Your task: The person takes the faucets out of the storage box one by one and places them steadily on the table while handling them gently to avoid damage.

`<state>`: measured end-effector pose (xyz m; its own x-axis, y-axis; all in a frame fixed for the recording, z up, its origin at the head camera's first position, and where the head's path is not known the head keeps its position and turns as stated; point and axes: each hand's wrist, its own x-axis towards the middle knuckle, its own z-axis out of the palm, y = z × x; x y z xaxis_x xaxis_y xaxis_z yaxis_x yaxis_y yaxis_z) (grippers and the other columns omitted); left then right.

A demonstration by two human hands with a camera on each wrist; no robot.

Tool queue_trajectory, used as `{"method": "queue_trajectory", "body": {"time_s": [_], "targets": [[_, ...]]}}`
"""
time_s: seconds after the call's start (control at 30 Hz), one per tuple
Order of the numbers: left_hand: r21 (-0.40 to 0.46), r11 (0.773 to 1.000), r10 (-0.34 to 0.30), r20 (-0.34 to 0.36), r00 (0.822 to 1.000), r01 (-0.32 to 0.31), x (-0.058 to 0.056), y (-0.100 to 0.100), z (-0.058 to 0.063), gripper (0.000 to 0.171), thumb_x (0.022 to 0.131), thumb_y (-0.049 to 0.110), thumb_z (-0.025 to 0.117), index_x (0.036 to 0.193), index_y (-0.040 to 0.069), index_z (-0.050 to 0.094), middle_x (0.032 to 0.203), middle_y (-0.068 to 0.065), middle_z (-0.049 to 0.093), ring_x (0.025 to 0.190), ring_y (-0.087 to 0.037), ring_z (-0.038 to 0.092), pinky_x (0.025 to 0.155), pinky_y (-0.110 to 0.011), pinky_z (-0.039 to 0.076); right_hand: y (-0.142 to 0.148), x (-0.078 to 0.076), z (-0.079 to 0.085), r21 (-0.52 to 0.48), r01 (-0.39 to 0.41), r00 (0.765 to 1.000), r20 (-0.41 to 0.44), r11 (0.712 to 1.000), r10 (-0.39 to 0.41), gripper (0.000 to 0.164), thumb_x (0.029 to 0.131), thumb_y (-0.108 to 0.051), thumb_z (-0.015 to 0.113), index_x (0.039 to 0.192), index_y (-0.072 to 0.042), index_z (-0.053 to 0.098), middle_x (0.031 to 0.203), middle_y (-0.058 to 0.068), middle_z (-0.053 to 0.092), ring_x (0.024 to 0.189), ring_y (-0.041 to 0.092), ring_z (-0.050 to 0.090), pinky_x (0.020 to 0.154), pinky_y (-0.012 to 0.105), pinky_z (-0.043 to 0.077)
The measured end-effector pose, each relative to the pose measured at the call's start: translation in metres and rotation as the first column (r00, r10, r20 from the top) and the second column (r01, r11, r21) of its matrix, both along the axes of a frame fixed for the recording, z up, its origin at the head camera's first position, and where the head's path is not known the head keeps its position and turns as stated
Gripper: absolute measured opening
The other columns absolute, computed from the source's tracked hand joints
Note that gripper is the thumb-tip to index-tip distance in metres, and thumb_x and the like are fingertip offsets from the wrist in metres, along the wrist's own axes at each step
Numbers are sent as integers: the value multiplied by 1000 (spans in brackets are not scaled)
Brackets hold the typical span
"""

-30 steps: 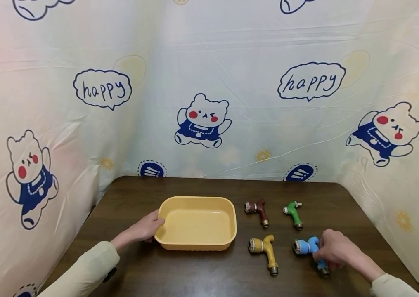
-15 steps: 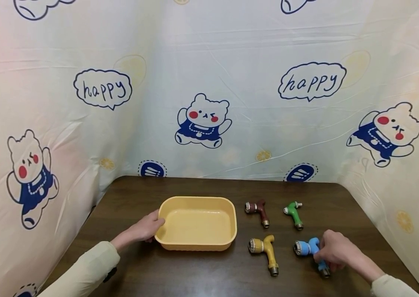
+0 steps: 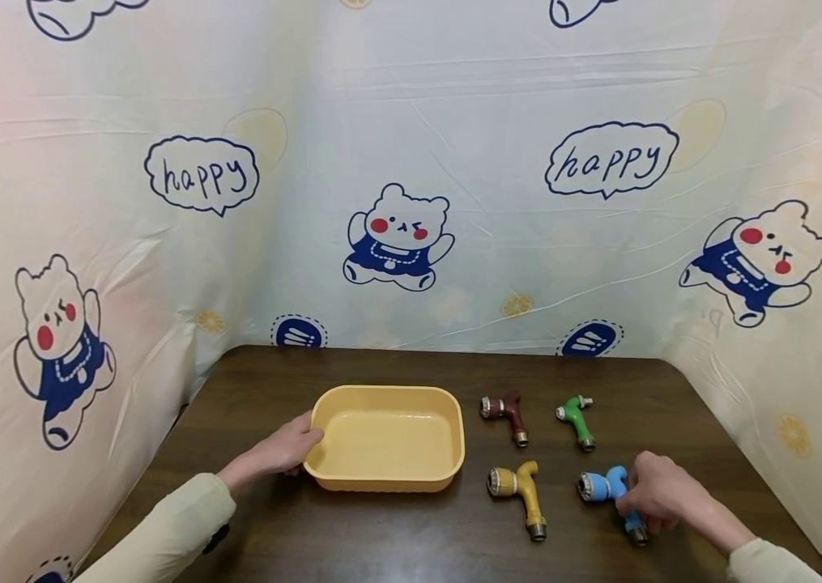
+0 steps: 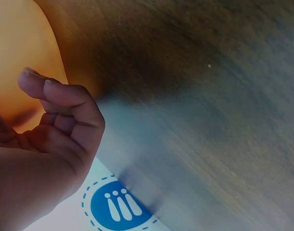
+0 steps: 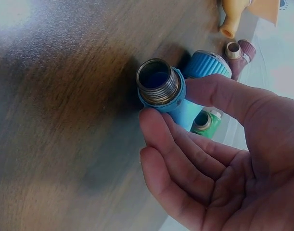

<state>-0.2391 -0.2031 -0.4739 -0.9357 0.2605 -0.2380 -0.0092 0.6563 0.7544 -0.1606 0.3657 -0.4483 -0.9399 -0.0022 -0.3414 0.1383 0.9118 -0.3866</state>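
My left hand (image 3: 285, 445) grips the left rim of a yellow plastic basin (image 3: 385, 441), thumb over the edge and fingers curled against the outer wall. The left wrist view shows those fingers (image 4: 65, 96) bent under the basin's side (image 4: 26, 43). At the right, my right hand (image 3: 662, 490) pinches the body of a blue tap (image 3: 603, 484) between thumb and fingers. In the right wrist view the blue tap's threaded metal end (image 5: 159, 82) points toward the camera. The tap lies on the table, partly hidden by the hand in the head view.
A yellow tap (image 3: 527, 494) lies between the basin and the blue tap. Behind these are a dark red tap (image 3: 513, 413) and a green tap (image 3: 577, 421). The brown wooden table (image 3: 411, 538) is bordered by a printed curtain (image 3: 483, 243) at the back and both sides.
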Motion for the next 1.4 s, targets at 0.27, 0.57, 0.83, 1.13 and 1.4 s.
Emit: {"method": "queue_trajectory", "body": {"time_s": [0.27,0.57,0.83,1.13,1.4], "targets": [[-12,1000,-11,10,1000,11,0,-1,2,39,106,14,43,139,-7,45,70,-11,58,48,-19,49,44,-29,43,-1,1,0,1,7,1000,15,1000,-7,28,77,-14,84,61,-8,62,47,4,60,42,16,60,42,28,48],[-5,1000,-7,-4,1000,7,-3,0,5,40,106,14,42,140,-8,44,70,-11,58,47,-18,47,43,-27,41,-2,0,2,-5,14,1000,8,1000,-14,29,78,-15,84,61,-8,62,48,5,60,42,17,60,42,29,49],[22,998,-58,-3,998,58,-15,-11,-8,41,106,18,42,137,-9,43,70,-11,59,48,-20,51,42,-29,44,-1,-1,0,-25,32,999,12,999,-32,27,77,-15,82,60,-8,61,48,5,61,44,19,63,43,32,51],[22,999,-48,-7,999,48,-3,-7,6,38,103,15,44,132,-8,46,70,-11,59,49,-20,51,44,-31,44,0,-2,8,-54,29,996,86,998,-24,33,83,-24,88,64,-7,67,57,6,64,51,18,66,49,33,56],[-22,1000,3,-3,1000,-3,7,2,9,34,105,14,45,133,-6,47,69,-10,58,48,-18,48,44,-29,42,3,5,13,-58,31,996,91,998,-26,34,85,-27,89,67,-7,67,59,4,64,50,14,62,47,29,50]]}}
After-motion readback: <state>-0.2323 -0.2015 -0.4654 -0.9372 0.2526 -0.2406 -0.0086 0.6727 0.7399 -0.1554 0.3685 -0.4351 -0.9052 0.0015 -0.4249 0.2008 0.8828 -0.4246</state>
